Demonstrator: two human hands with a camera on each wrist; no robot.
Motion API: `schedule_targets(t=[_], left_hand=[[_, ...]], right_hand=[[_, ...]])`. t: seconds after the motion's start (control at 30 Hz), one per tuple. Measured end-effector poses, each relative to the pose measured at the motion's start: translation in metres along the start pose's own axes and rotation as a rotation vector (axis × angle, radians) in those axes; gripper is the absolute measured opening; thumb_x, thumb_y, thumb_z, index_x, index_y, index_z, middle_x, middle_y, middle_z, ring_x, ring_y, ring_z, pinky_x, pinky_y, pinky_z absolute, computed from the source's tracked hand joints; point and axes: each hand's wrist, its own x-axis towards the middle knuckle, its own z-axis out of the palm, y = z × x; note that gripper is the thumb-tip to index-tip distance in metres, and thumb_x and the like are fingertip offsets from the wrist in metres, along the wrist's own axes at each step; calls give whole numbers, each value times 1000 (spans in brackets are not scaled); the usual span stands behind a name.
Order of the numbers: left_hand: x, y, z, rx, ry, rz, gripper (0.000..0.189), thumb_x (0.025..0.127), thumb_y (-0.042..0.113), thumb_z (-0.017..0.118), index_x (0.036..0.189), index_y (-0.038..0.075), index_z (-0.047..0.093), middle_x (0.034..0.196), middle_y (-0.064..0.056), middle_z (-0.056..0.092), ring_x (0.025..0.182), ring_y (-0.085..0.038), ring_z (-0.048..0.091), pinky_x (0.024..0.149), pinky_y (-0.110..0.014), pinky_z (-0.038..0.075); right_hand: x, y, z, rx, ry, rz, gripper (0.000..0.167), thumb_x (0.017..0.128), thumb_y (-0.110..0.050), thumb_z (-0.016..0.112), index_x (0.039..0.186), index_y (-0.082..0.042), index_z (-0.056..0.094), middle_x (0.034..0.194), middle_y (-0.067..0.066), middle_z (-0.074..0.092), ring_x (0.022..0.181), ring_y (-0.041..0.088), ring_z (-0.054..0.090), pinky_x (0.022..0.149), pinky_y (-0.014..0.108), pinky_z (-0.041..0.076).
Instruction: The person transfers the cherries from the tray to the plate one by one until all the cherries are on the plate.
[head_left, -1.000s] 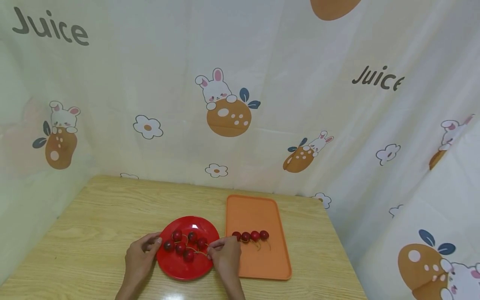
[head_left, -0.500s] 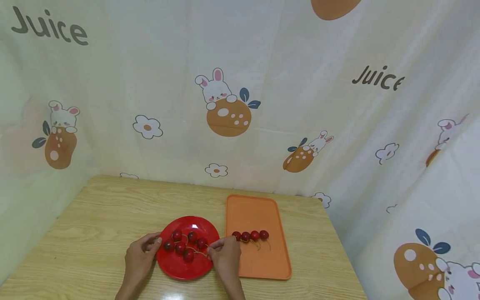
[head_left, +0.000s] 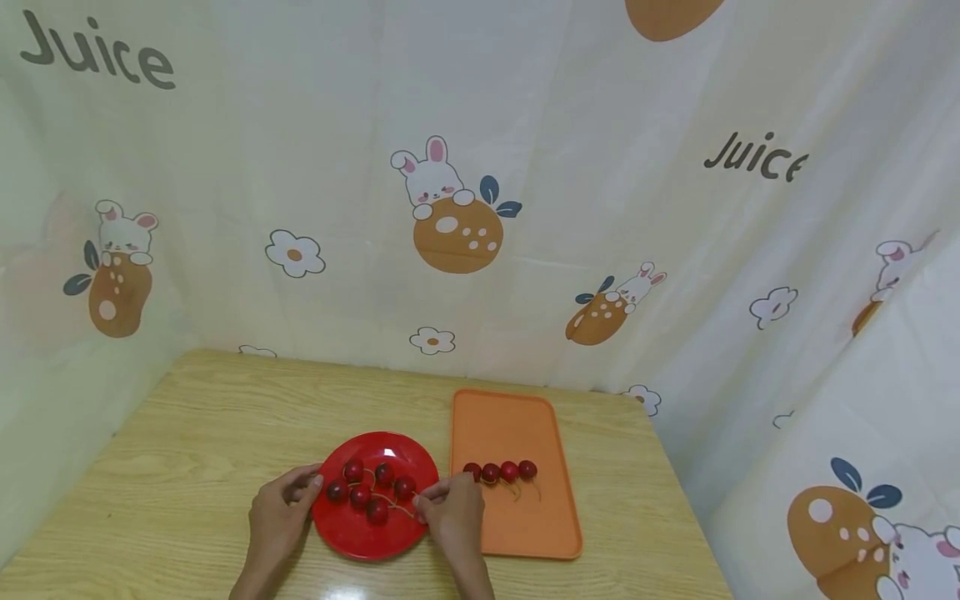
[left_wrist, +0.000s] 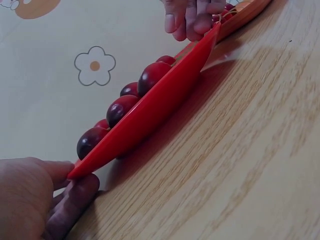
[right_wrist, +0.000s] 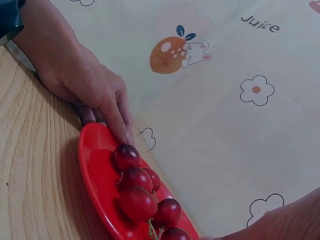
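A red plate (head_left: 371, 537) with several dark red cherries (head_left: 360, 497) sits on the table. My left hand (head_left: 277, 512) grips its left rim, thumb on top and fingers beneath, as the left wrist view shows. Over the right rim, my right hand (head_left: 453, 508) has thumb and fingertips together at the stem of the rightmost cherry (head_left: 404, 487), seemingly pinching it; the exact contact is hidden. That cherry still lies on the plate. An orange tray (head_left: 502, 425) stands right of the plate, bearing a row of several cherries (head_left: 509, 472) with stems toward me.
The wooden table (head_left: 247, 417) reaches back to a pale curtain (head_left: 337, 150) printed with rabbits and fruit. The curtain also hangs along both sides. The tray's left edge lies close to the plate, partly behind my right hand.
My right hand has shifted very slightly, and the cherry by its fingertips has moved a little. The left hand, plate and tray stay in place.
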Motion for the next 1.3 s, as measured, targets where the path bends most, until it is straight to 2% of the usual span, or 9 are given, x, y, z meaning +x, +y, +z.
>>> schedule_targets(t=[0.33, 0.57, 0.77, 1.07, 1.3], left_hand=[[0, 0, 0, -9, 8, 17, 26, 105, 17, 74, 128, 7, 80, 109, -13, 82, 78, 4, 64, 72, -19, 49], [-1, 0, 1, -36, 28, 30, 25, 104, 14, 75, 127, 6, 80, 107, -13, 82, 76, 6, 64, 69, -17, 50], [-1, 1, 1, -28, 14, 11, 26, 106, 16, 73, 128, 6, 79, 109, -14, 81, 77, 4, 65, 70, -18, 51], [-1, 2, 1, -25, -8, -8, 27, 107, 18, 72, 130, 6, 78, 111, -15, 81, 79, 2, 66, 69, -19, 52], [-3, 4, 0, -26, -9, -6, 27, 106, 17, 72, 130, 6, 78, 111, -15, 81, 79, 2, 66, 70, -19, 52]], right_hand=[[4, 2, -10, 64, 10, 25, 9, 85, 1, 89, 80, -1, 83, 66, 6, 74, 57, 15, 72, 55, 26, 56], [10, 8, -22, 36, 71, 44, 9, 83, -2, 93, 82, -4, 84, 71, 4, 76, 64, 12, 70, 61, 27, 57], [11, 13, -38, 62, 107, 18, 14, 80, 0, 94, 90, 1, 84, 77, 9, 80, 69, 16, 75, 66, 31, 62], [16, 21, -66, 58, 240, 32, 22, 79, 5, 93, 98, 4, 82, 85, 14, 81, 76, 24, 79, 71, 40, 66], [22, 39, -78, 27, 352, 27, 27, 76, 8, 95, 99, 4, 83, 91, 18, 82, 76, 23, 78, 67, 32, 63]])
